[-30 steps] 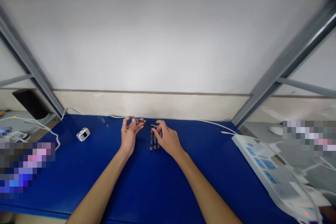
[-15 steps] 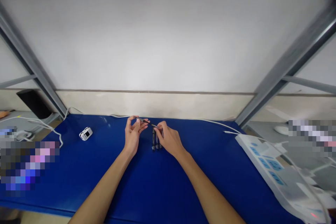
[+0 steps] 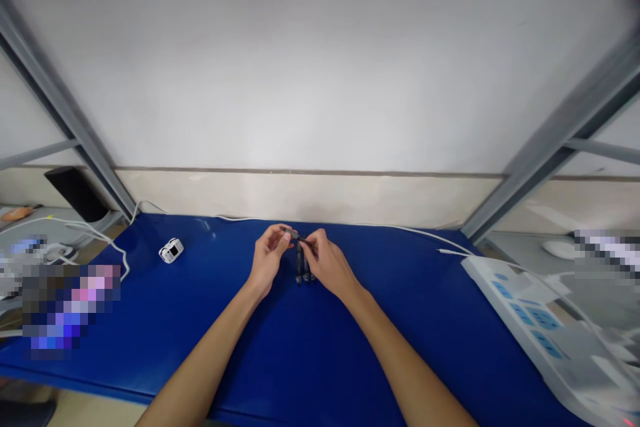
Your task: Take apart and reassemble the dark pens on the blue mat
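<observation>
My left hand (image 3: pixel 270 255) pinches one end of a slim dark pen-like stick (image 3: pixel 296 236), which looks greyish near the thumb. From the other side my right hand (image 3: pixel 327 260) grips its other end, so the stick spans the short gap between my fingertips. Whether it is one piece or two joined parts is too small to tell. Just below and partly behind my right fingers, several similar black sticks (image 3: pixel 299 267) lie side by side on the blue table (image 3: pixel 300 347), their lower ends shiny.
To the left lies a small white device with a dark screen (image 3: pixel 173 251). A large white power strip with blue sockets (image 3: pixel 523 313) occupies the right side. White cables (image 3: pixel 425 232) run along the back edge by the wall. Grey metal posts (image 3: pixel 95 153) rise at both back corners.
My hands have come closer together, and less of the dark stick shows between them. The view has shifted slightly, moving the table's things a little to the right.
</observation>
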`<state>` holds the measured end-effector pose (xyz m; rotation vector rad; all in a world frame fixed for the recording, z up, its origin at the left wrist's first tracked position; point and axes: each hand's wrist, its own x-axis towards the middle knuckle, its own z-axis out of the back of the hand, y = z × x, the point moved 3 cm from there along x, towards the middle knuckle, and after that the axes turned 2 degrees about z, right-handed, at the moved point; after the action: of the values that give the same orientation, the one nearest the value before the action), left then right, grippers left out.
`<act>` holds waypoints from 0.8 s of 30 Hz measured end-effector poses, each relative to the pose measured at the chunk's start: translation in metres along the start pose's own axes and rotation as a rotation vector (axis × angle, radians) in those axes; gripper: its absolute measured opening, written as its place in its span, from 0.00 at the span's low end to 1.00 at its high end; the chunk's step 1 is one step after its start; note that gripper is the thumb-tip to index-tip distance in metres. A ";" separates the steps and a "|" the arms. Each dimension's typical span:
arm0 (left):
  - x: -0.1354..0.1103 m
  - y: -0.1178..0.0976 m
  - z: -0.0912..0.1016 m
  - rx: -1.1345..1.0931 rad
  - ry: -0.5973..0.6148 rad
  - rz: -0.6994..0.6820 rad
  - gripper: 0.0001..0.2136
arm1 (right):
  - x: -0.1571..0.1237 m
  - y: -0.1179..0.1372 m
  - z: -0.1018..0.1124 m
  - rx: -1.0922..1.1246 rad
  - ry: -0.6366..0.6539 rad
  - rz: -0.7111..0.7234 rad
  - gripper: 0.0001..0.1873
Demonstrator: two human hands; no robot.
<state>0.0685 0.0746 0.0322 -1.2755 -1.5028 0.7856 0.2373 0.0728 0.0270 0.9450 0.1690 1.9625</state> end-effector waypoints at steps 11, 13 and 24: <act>0.002 -0.001 0.003 0.045 0.001 -0.018 0.14 | 0.002 0.010 0.005 -0.015 0.018 0.067 0.12; 0.002 -0.001 0.004 0.058 0.007 -0.021 0.13 | 0.002 0.009 0.005 0.023 0.017 0.043 0.11; 0.003 0.002 0.005 0.034 -0.003 0.004 0.15 | 0.002 0.012 0.005 0.030 0.064 0.051 0.13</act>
<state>0.0641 0.0789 0.0300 -1.2527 -1.4837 0.8129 0.2322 0.0664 0.0376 0.9141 0.2131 2.0440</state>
